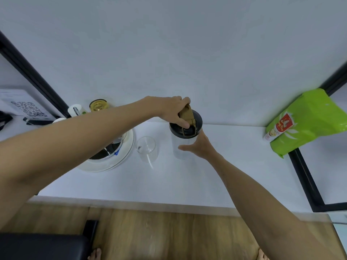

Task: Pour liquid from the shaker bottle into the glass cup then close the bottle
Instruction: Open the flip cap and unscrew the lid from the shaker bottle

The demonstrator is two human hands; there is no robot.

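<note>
Head view: one shaker bottle (pixel 183 143), one glass cup (pixel 147 149).

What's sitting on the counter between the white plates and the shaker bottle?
In the head view, only the empty glass cup stands between the white plates and the shaker bottle.

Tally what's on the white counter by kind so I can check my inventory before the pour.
Shaker bottle: 1
Glass cup: 1
White plate stack: 1
Green bag: 1
Amber jar: 1
Total: 5
Left hand grips the bottle's flip cap; right hand steadies its body.
</note>
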